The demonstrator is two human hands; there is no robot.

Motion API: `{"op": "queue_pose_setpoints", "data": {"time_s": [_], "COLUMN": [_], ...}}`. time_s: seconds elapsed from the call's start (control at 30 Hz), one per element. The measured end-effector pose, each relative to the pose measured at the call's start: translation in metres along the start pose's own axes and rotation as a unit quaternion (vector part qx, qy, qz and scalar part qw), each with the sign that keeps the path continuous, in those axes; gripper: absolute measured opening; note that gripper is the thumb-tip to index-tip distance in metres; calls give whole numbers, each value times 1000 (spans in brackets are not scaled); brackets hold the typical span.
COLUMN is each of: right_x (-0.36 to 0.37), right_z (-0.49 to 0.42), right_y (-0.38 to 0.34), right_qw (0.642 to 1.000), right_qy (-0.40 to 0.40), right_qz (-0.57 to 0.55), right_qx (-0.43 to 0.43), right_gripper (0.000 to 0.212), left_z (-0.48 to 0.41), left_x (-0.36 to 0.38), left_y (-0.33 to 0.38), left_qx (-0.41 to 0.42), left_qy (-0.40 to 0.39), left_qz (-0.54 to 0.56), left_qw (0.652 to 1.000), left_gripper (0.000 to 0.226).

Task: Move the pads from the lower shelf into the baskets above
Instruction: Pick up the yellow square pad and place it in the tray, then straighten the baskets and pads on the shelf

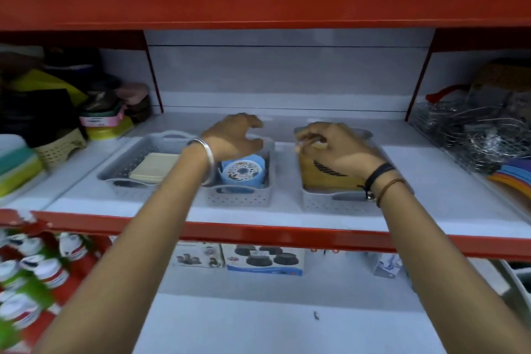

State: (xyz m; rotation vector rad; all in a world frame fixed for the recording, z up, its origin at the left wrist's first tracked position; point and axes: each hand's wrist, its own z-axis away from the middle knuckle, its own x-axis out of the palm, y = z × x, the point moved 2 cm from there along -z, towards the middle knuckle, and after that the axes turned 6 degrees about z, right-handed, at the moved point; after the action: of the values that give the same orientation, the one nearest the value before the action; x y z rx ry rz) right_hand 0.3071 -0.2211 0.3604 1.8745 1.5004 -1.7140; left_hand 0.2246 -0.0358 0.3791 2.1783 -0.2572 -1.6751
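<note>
Three grey perforated baskets stand side by side on the upper white shelf. A cream square pad [154,167] lies in the left basket [120,165]. The middle basket [238,199] holds round blue patterned pads [242,172] standing upright. A yellow-brown pad [323,178] with a dark mark fills the right basket [330,202]. My left hand [234,135] hovers over the far end of the middle basket, fingers curled apart and holding nothing. My right hand [330,145] rests on the far end of the yellow-brown pad, fingertips pinched at its edge.
Wire racks [471,135] and coloured mats [511,177] crowd the shelf's right end. Stacked plastic containers [106,126] and a woven tub [59,148] sit at the left. On the lower shelf, product boxes [264,260] stand at the back, with capped bottles [43,270] at the lower left.
</note>
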Motion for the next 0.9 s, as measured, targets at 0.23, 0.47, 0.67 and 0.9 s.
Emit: {"op": "queue_pose_setpoints", "data": {"time_s": [0.23, 0.47, 0.67, 0.9], "right_x": [71, 85, 84, 80], "right_z": [-44, -63, -70, -49], "right_y": [-55, -49, -46, -45], "right_qw": [974, 972, 969, 983], "right_qy": [-191, -189, -203, -84], "right_qz": [111, 142, 139, 155], "right_qx": [-42, -16, 7, -51], "right_gripper": [54, 65, 73, 30], "left_z": [11, 1, -4, 5], "left_x": [14, 19, 26, 21], "left_y": [-77, -88, -96, -90], "left_qx": [9, 98, 94, 105], "left_qy": [-206, -139, -140, -129], "left_qz": [23, -33, -48, -43], "left_qw": [978, 985, 985, 985], "left_gripper": [57, 41, 45, 50]}}
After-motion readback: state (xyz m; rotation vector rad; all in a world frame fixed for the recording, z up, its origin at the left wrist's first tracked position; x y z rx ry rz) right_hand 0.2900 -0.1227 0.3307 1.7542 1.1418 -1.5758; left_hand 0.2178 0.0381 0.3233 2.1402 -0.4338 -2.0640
